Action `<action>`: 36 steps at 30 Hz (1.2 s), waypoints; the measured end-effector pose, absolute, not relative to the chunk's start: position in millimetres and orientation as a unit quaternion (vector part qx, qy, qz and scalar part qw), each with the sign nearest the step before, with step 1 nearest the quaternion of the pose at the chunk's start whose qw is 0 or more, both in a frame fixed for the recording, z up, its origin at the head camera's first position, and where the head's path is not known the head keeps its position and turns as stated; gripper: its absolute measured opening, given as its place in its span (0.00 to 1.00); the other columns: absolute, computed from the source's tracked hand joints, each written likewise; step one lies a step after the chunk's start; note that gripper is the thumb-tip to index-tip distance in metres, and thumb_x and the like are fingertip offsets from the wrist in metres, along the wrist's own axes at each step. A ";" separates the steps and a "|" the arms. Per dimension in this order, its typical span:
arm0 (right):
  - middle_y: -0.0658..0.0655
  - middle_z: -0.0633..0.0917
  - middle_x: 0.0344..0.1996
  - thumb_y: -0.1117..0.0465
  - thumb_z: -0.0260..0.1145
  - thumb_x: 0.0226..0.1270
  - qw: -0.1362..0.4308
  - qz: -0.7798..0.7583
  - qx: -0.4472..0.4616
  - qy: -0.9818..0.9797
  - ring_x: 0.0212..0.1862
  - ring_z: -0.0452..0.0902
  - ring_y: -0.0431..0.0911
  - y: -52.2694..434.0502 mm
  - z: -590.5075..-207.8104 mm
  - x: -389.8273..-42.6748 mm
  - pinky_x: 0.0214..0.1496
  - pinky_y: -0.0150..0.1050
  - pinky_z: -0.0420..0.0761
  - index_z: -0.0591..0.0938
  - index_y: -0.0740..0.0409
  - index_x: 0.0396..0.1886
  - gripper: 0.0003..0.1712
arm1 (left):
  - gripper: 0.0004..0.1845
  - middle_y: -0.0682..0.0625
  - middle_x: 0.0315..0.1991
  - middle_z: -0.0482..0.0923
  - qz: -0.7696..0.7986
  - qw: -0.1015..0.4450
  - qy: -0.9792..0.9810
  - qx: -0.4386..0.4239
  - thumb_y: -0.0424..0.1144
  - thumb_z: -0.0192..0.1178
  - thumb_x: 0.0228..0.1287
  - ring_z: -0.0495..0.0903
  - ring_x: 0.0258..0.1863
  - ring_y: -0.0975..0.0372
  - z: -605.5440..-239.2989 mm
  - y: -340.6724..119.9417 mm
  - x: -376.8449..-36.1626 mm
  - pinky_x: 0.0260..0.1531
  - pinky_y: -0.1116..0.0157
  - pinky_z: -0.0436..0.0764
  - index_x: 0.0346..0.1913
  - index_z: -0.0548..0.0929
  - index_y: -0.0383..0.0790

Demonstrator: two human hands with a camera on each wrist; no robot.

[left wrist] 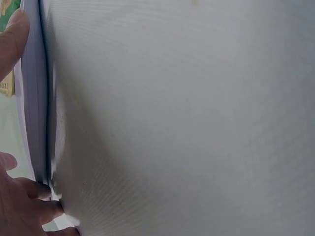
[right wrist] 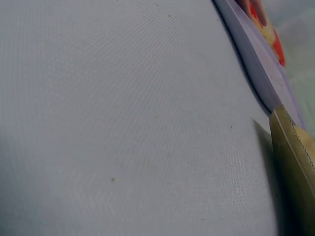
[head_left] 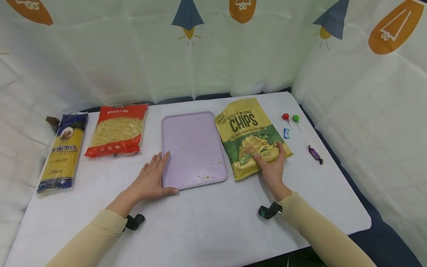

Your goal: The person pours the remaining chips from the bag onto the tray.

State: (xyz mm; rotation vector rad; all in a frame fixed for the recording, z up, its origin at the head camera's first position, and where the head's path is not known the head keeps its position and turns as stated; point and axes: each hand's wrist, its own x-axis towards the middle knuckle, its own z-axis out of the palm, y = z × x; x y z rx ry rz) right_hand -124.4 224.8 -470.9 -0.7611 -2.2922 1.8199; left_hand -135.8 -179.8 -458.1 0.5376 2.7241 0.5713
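A lilac rectangular tray with scattered crumbs lies mid-table. My left hand rests at its near left corner, fingers extended along the left side and thumb at the front edge. In the left wrist view the tray's side wall runs between thumb and fingers. To the right of the tray, a yellow and green bag of chips lies tilted, its upper left overlapping the tray's rim. My right hand grips the bag's lower right part between thumb and fingers. The right wrist view catches only the bag's edge.
A red noodle packet and a blue-yellow pasta packet lie at left. Toward the right edge are red and green lollipops, a small blue packet and a purple wrapped candy. Fabric curtains surround the table.
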 end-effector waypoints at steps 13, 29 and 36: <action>0.47 0.52 0.82 0.54 0.76 0.65 0.062 0.625 -0.214 -0.748 0.81 0.47 0.45 236.0 -475.8 -129.3 0.82 0.44 0.53 0.51 0.31 0.81 0.55 | 0.71 0.26 0.80 0.44 0.202 0.157 0.952 0.171 0.65 0.76 0.46 0.45 0.79 0.32 -457.5 -185.0 -129.2 0.73 0.29 0.49 0.83 0.43 0.38; 0.50 0.56 0.77 0.66 0.71 0.67 0.053 0.721 -0.191 -0.665 0.72 0.63 0.44 268.0 -460.4 -136.5 0.54 0.21 0.79 0.56 0.29 0.79 0.51 | 0.73 0.29 0.82 0.42 0.193 0.159 0.956 0.155 0.64 0.76 0.47 0.43 0.81 0.35 -458.0 -185.2 -129.4 0.75 0.33 0.48 0.81 0.41 0.26; 0.47 0.61 0.71 0.76 0.66 0.66 0.065 0.804 -0.123 -0.578 0.67 0.68 0.42 295.1 -441.1 -136.6 0.56 0.28 0.83 0.58 0.34 0.78 0.50 | 0.73 0.26 0.81 0.43 0.193 0.154 0.956 0.162 0.65 0.75 0.48 0.43 0.81 0.34 -457.1 -179.1 -133.7 0.76 0.34 0.50 0.79 0.42 0.20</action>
